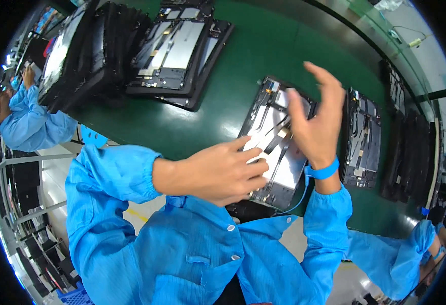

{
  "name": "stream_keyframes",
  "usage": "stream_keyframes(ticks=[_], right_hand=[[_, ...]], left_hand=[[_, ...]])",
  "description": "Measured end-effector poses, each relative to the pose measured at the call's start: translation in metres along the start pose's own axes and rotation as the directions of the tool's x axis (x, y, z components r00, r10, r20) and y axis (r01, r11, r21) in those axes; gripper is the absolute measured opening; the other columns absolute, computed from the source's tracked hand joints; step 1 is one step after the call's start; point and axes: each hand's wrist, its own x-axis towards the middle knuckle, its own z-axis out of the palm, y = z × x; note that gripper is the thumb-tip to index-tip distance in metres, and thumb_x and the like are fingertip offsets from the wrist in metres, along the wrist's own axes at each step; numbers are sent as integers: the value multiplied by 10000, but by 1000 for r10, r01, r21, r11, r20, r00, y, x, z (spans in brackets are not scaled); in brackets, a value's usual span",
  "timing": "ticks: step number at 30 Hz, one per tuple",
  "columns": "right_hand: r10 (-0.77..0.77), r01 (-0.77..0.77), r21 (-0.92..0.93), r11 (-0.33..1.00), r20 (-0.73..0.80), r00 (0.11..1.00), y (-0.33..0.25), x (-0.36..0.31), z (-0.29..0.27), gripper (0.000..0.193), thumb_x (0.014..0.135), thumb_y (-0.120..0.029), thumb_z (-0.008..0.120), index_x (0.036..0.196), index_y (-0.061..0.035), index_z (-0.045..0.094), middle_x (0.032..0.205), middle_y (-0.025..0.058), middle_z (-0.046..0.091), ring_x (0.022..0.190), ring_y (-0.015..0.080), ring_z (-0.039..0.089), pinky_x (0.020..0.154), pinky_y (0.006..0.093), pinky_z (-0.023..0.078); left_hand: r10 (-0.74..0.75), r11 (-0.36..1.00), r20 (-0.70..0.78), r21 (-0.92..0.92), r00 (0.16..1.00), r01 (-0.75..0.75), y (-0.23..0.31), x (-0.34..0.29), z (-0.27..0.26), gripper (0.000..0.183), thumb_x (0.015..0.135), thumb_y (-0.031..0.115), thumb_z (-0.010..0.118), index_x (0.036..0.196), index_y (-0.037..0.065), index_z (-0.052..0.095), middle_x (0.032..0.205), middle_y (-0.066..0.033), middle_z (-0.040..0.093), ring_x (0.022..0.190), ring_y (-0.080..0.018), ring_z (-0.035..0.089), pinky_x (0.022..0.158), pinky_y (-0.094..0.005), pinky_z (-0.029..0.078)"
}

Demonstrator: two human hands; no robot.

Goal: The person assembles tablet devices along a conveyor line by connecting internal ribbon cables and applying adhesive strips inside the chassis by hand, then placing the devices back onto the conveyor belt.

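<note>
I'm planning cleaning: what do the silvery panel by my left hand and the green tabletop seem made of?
Silvery panel: probably metal or foil, glossy, from its bright glare. Green tabletop: perhaps rubber or vinyl, smooth and semi-gloss, with a soft white sheen.

The open device is partly covered by the left hand and the right hand; the latter is blurred, and its contact with the device could not be determined. A rear device is cut off by the upper edge. Small components could not be identified.
</note>
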Motion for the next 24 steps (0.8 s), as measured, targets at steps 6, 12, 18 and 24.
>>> stream_keyframes(ticks=[6, 12, 18, 24], right_hand=[[25, -64, -143, 988, -258, 966, 21, -4, -28, 512, 930, -76, 775, 1427, -47, 655, 1396, 175, 663, 1305, 382, 587, 1151, 486, 428], [-11, -17, -159, 987, -176, 984, 36, -20, -9, 556, 875, -25, 732, 1421, -61, 636, 1392, 191, 612, 1338, 406, 536, 1174, 527, 407], [118, -129, -108, 986, -109, 987, 37, -27, -5, 570, 868, -17, 720, 1428, -71, 629, 1408, 205, 568, 1333, 427, 518, 1113, 538, 434], [173, -176, -23, 984, -80, 982, 37, -22, 9, 560, 875, -18, 721, 1426, -50, 628, 1432, 219, 559, 1340, 439, 508, 1145, 536, 428]], left_hand=[[-204, 957, 134, 236, 970, 169, -99, 84, -14, 465, 854, 315, 841, 1206, 50, 693, 1217, -167, 716, 1160, -375, 729, 947, -504, 620], [-319, 880, -73, 348, 945, 324, -247, 166, -8, 418, 967, 383, 794, 1260, 93, 723, 1270, -150, 742, 1173, -381, 733, 957, -519, 616], [-762, 534, -428, 11, 487, 845, -397, 109, -66, 658, 1007, 564, 643, 1463, 96, 713, 1457, -258, 707, 1347, -449, 674, 1160, -511, 532], [-980, -197, 19, -140, -196, 970, -572, -188, -115, 1131, 911, 813, 692, 1741, 103, 397, 1734, -159, 502, 1536, -325, 542, 1301, -409, 376]])
